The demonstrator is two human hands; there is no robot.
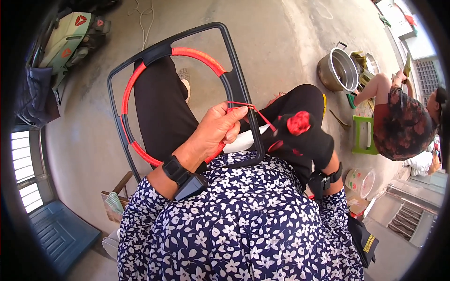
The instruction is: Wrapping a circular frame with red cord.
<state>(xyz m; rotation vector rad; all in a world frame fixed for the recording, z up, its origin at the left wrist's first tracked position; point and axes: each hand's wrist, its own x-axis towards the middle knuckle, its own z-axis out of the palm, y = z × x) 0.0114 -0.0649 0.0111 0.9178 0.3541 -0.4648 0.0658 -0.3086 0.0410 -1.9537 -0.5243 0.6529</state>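
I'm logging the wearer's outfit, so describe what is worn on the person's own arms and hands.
Both arms wear navy sleeves printed with small white flowers. The left hand is bare, with a black strap and a boxy black device at its wrist. The right hand is mostly hidden; a similar black strap circles that forearm.

Open concrete floor (281,42) fills the upper centre of the frame, free for passage. The black frame (234,79) with its red-wrapped ring (197,55) spans the lap at centre, blocking reach between the knees. At upper right, a metal pot (338,71), a green stool (363,136) and a seated person (403,126) obstruct. A scooter (70,37) blocks upper left.
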